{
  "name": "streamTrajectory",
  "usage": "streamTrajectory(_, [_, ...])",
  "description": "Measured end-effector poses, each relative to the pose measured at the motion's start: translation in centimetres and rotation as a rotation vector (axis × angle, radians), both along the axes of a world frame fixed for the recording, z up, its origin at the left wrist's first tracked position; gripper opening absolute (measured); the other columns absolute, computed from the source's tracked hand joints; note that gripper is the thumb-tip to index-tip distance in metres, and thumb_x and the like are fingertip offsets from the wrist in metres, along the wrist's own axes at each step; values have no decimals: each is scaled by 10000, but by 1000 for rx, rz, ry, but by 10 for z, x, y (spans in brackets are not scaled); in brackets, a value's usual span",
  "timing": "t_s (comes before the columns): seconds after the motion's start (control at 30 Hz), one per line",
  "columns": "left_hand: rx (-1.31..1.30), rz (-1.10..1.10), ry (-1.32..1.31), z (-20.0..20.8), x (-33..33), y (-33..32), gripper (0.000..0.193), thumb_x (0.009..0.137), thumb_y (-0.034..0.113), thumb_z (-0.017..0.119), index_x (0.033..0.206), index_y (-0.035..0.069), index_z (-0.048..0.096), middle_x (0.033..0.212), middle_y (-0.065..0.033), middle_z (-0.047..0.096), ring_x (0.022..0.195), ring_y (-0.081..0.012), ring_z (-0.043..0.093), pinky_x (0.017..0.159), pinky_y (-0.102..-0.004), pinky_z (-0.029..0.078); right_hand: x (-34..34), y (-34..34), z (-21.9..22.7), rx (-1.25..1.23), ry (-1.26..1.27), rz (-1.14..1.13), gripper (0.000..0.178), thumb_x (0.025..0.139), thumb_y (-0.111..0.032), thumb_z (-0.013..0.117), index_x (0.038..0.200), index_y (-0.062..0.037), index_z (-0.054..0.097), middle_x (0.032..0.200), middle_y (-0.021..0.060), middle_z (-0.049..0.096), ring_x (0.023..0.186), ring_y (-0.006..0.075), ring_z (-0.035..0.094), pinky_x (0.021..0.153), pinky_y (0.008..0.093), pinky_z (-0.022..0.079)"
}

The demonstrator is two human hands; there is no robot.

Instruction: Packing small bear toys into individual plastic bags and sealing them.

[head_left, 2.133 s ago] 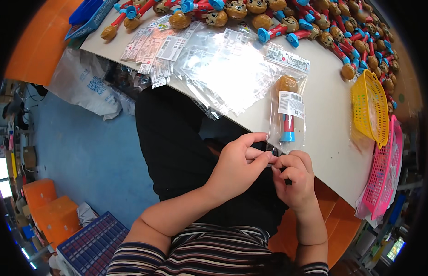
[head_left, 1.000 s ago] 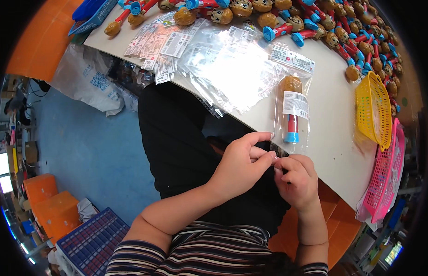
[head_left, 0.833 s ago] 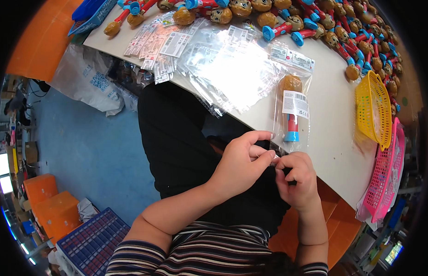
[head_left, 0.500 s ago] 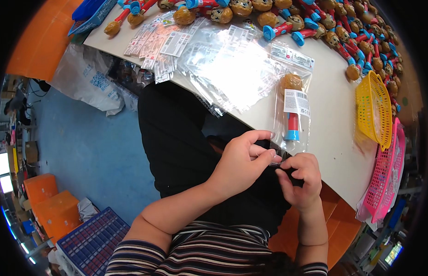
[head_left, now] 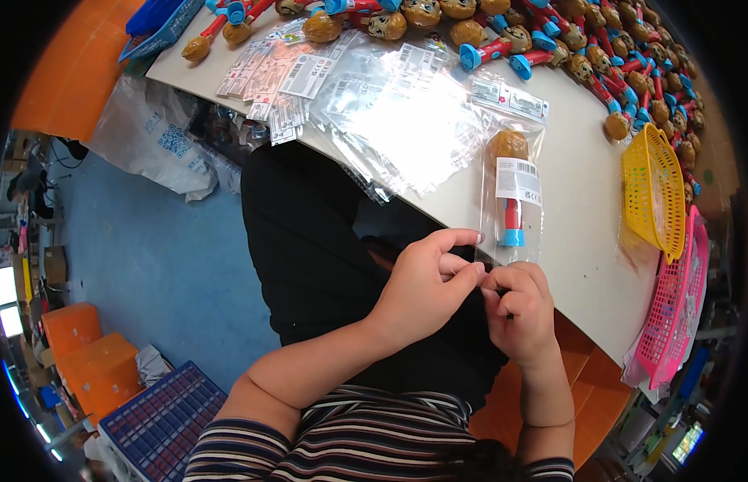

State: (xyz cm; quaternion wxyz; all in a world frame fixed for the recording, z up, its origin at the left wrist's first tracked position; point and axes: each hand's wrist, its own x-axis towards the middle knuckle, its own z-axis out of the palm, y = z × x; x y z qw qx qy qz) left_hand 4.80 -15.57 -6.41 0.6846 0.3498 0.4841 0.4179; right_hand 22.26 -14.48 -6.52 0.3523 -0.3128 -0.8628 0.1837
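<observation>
A clear plastic bag [head_left: 530, 173] lies along the table's near edge with a red and blue doll-headed toy [head_left: 512, 215] inside. The toy's round brown head points away from me, and a white label covers its middle. At the bag's near end, my left hand [head_left: 426, 277] pinches the plastic between thumb and fingers. Beside it, my right hand [head_left: 520, 309] is closed on the same end, its fingertips meeting my left thumb. The exact fold of plastic between the fingertips is hidden.
Loose clear bags [head_left: 390, 120] and printed cards [head_left: 265, 80] spread over the table to the left. Many similar toys [head_left: 599, 64] pile up at the far side. A yellow basket [head_left: 653, 193] and a pink basket [head_left: 671, 313] stand at the right edge.
My right hand has moved slightly left and up, its fingers closing in against my left thumb at the bag's end. The bag and toy have barely shifted.
</observation>
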Motion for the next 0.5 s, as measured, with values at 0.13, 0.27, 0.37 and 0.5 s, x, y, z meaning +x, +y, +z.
streamTrajectory(0.13, [24, 18, -15, -5, 4, -2, 338, 908, 17, 601, 1226, -71, 525, 845, -115, 717, 794, -95, 662, 728, -216, 529, 2, 2, -1, -119, 79, 42, 376, 706, 157, 645, 833, -93, 395, 893, 82, 595, 756, 274, 548, 667, 350, 469])
streamTrajectory(0.27, [57, 171, -59, -10, 7, 2, 312, 911, 8, 589, 1203, -67, 510, 880, -133, 715, 821, -123, 678, 729, -217, 531, 8, 1, 6, -222, 150, 110, 395, 701, 171, 616, 801, -109, 356, 811, 78, 590, 696, 259, 534, 644, 337, 438])
streamTrajectory(0.37, [7, 114, -13, -7, -4, 4, 313, 911, 2, 584, 1203, -69, 495, 909, -155, 712, 851, -144, 687, 734, -217, 530, 16, -7, 16, -344, 311, 121, 410, 706, 155, 627, 772, -125, 334, 756, 77, 584, 667, 240, 533, 632, 331, 423])
streamTrajectory(0.5, [-20, 49, -12, -7, 1, 5, 298, 906, 4, 595, 1184, -69, 517, 913, -156, 713, 864, -142, 686, 735, -216, 528, 58, -14, 39, -469, 790, -112, 355, 814, 38, 643, 802, -136, 334, 706, 33, 499, 621, 180, 449, 579, 272, 391])
